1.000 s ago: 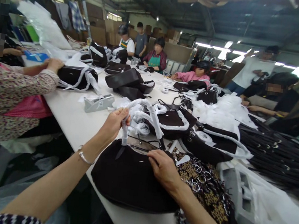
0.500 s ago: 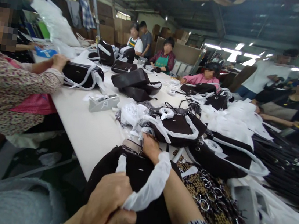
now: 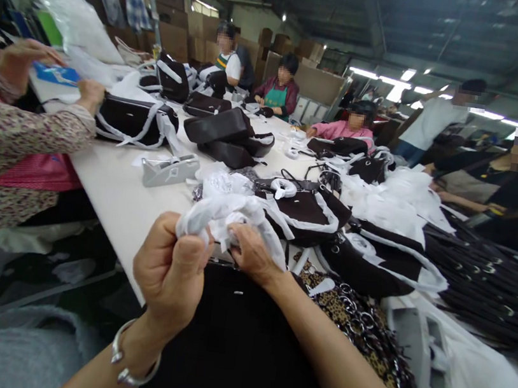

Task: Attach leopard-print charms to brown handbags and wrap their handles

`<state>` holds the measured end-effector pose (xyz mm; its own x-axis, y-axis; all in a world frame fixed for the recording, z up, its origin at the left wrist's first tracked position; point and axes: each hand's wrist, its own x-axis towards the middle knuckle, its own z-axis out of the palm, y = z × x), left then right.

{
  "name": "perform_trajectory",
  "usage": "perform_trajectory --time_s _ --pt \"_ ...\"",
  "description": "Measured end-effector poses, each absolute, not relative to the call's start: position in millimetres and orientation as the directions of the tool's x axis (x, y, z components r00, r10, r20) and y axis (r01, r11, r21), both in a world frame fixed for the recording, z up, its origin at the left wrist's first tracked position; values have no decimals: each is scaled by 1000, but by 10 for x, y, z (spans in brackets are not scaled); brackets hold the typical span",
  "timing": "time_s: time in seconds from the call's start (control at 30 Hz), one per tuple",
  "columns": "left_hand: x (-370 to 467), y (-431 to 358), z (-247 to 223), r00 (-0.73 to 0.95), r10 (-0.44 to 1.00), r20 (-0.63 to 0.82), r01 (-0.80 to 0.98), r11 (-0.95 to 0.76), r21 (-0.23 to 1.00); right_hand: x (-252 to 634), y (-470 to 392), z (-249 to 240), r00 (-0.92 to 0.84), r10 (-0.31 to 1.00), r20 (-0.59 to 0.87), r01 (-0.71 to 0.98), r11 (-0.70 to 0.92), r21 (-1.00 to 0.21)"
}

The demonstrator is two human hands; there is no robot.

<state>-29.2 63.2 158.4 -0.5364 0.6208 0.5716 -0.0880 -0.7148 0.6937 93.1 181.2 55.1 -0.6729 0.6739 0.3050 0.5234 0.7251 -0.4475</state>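
A black handbag [image 3: 248,340] stands in front of me on the table. My left hand [image 3: 172,265] is closed in a fist round its strap handle [image 3: 201,211], which is wrapped in white paper and pulled up at the bag's far side. My right hand [image 3: 253,251] reaches across the bag's top edge. Its fingers are curled against crumpled white wrapping paper [image 3: 231,219] under the arch of the handle; the fingertips are partly hidden. Just beyond lie a clear plastic bundle [image 3: 226,183] and another black bag [image 3: 302,210] with wrapped handles.
A grey tape dispenser [image 3: 170,170] sits on the white table [image 3: 111,199] at left. Chains and leopard-print pieces [image 3: 361,324] lie right, beside another grey dispenser [image 3: 429,353] and black straps [image 3: 483,277]. Co-workers sit round the table; a patterned sleeve [image 3: 42,125] reaches in from the left.
My left hand has raised the wrapped handle and swung it away from me to the far side of the bag. My right hand is now at the white paper beneath it.
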Motion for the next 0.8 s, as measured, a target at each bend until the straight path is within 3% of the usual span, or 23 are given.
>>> perform_trajectory --time_s 0.07,0.13,0.27,0.37,0.47,0.57,0.7,0.8 --pt "-258 700 1710 -582 547 602 -51 -763 644 949 1709 666 -726 623 291 441 747 -498" --pt "-224 751 1816 -631 450 632 18 -806 592 987 1641 767 -744 638 198 393 659 -642" --pt "-171 816 1937 -660 309 685 139 -846 515 1098 1646 914 -684 725 -80 215 96 -972" --pt "-146 830 1979 -642 246 726 214 -852 478 1166 1715 966 -733 646 -210 27 -282 -959" --pt "-128 826 2015 -631 209 747 271 -843 465 1208 1758 962 -801 521 -296 29 -459 -888" --pt "-114 832 2032 -624 190 758 308 -831 463 1219 1742 946 -809 504 -302 64 -435 -898" --pt "-101 860 2044 -672 178 719 337 -791 511 1147 1661 960 -736 639 -225 227 -80 -971" --pt "-125 872 2080 -692 140 708 407 -734 543 1081 1620 1023 -647 728 -227 340 8 -941"
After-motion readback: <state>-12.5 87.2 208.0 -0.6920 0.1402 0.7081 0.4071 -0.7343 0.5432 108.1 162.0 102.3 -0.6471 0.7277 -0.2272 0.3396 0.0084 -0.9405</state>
